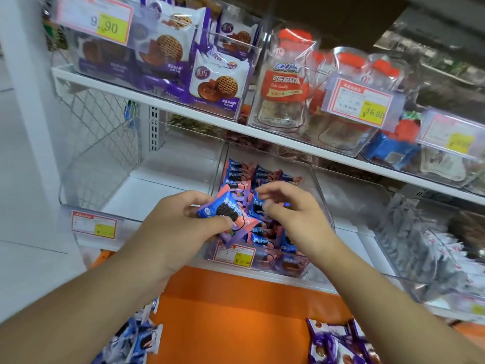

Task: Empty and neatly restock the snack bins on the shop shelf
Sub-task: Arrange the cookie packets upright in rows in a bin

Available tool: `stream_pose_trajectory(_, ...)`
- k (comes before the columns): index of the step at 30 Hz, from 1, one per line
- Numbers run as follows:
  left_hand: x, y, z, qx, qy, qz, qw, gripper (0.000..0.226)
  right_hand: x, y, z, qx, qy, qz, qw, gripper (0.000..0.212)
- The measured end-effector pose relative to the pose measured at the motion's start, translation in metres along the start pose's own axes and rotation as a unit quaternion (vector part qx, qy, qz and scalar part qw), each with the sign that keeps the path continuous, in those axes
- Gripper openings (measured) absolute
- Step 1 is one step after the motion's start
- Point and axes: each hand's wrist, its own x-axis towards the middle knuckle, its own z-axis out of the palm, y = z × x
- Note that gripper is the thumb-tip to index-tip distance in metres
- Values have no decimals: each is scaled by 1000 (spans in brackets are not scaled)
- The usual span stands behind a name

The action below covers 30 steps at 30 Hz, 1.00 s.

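Note:
A clear snack bin on the middle shelf holds several blue-and-pink cookie packets. My left hand grips a small bunch of these packets just above the bin's front. My right hand hovers over the bin beside them, its curled fingertips pinching the top edge of a blue packet. A price tag is fixed to the bin's front wall.
An empty clear bin stands to the left, a bin of silver-white packets to the right. The shelf above carries bins of purple cookie packs and cola candy bags. Loose packets lie on the orange surface below.

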Motion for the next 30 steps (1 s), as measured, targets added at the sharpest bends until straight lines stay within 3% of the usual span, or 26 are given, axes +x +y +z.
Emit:
stream_pose_trajectory(2, -1, -2, 5, -20, 2, 10, 1000, 38, -18, -16, 5, 102, -48, -22, 993, 23)
stream_pose_trajectory(5, -3, -3, 14, -5, 23, 50, 998, 37, -28, -22, 14, 44, -22, -43, 998, 26)
stream_pose_trajectory(8, -6, -1, 18, 119, 64, 121, 983, 36, -23, -15, 8, 29, 26, -35, 999, 30)
stream_pose_trajectory(12, 2, -5, 5, 345, 63, 210, 912, 62, -9, 12, -8, -99, 77, 12, 992, 28)
stream_pose_trajectory(16, 13, -21, -5, 468, 9, 184, 864, 82, 7, 32, -8, -238, 61, 1, 969, 25)
stream_pose_trajectory(21, 17, -26, -5, 466, 4, 188, 864, 81, 31, 51, 1, -380, 41, -56, 923, 22)
stream_pose_trajectory(30, 22, -31, -8, 432, 4, 208, 877, 79, 39, 59, 5, -418, 34, -34, 907, 23)
